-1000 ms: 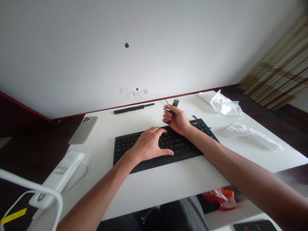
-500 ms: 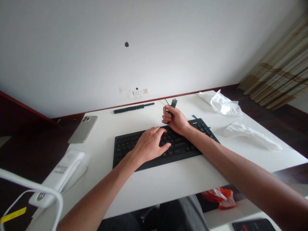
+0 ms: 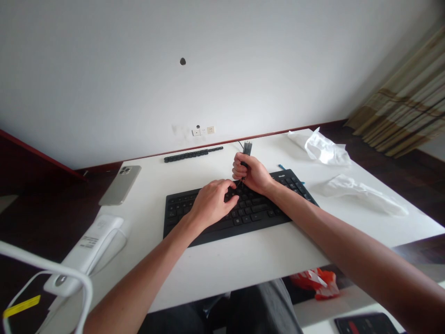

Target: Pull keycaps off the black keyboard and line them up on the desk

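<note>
A black keyboard lies at a slant on the white table. My right hand is wrapped in a fist around the dark handle of a keycap puller, held upright. Its thin wire end points down at the upper middle keys. My left hand rests over the keyboard's left-middle part, thumb and index finger apart, with the fingertips close to the wires. Whether the wires grip a key is too small to tell. A row of loose black keycaps lies behind the keyboard.
At the left are a phone, a white device with a cable and a white curved tube. Crumpled white plastic bags lie at the right. A small blue item sits behind the keyboard. Below are a red wrapper and a dark phone-like device.
My left hand has drawn slightly left, its thumb pulling in from the keys. The puller's handle in my right hand has tipped a little to the left and stands more upright.
</note>
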`<state>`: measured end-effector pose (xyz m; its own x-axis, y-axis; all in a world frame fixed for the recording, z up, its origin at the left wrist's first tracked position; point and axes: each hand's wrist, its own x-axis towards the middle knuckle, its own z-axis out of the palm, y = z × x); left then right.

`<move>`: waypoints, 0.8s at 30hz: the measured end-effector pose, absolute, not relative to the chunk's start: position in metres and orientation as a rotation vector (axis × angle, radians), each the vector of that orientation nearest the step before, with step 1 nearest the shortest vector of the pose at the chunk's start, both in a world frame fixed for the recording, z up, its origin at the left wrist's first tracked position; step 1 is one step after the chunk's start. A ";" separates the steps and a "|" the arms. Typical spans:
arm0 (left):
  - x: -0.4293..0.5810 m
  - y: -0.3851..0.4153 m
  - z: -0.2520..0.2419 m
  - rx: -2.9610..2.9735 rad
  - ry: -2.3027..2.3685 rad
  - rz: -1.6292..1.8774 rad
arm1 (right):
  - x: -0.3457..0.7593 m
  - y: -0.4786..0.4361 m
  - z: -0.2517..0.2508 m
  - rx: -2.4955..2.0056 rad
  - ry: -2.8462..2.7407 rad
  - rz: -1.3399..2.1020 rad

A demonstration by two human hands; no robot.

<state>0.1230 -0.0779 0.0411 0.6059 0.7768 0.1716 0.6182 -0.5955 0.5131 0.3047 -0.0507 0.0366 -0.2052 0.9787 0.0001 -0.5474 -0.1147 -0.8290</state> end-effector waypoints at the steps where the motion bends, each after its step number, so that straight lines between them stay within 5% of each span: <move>1: 0.123 -0.078 0.041 2.418 1.117 0.533 | 0.304 -0.052 0.038 -0.710 -0.885 1.617; 24: 0.123 -0.074 0.039 2.315 1.130 0.513 | 0.298 -0.069 0.036 -0.742 -1.369 1.447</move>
